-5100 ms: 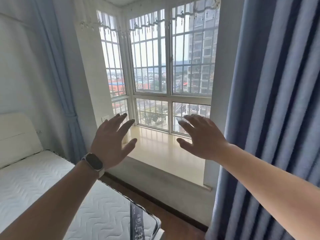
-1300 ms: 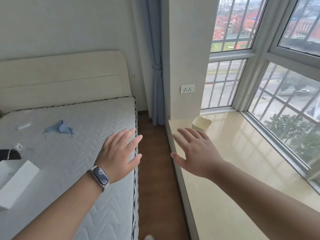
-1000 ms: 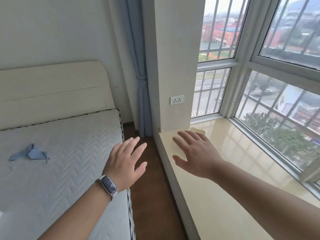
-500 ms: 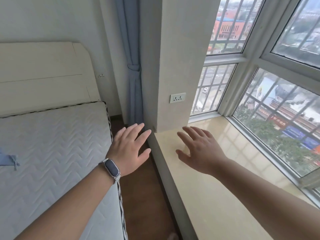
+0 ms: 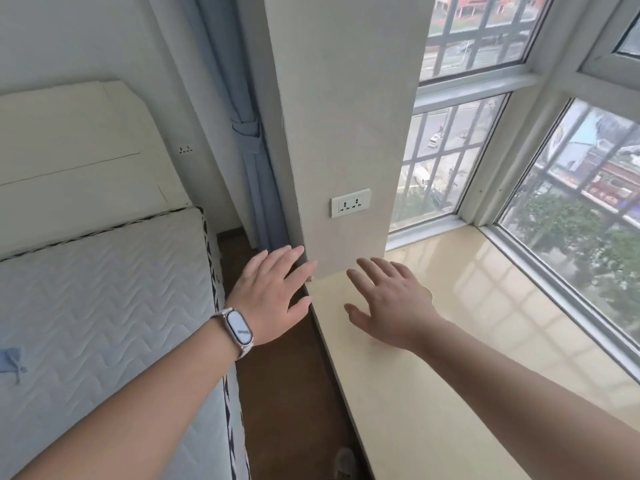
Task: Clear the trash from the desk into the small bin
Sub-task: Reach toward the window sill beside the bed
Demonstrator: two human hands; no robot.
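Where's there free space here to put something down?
The window ledge is bare between the right hand and the window frame. The mattress is free from the headboard down to a blue scrap at its left edge. The floor strip between them is narrow, with the left hand over it.

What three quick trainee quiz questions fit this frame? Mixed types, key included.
1. True or false: the left hand grips a paper cup.
2. The right hand is held above: A) glossy beige stone windowsill; B) cream wooden headboard; C) brown floor.
3. What colour is the small fabric scrap on the white quilted mattress?
Key: 1 false; 2 A; 3 blue.
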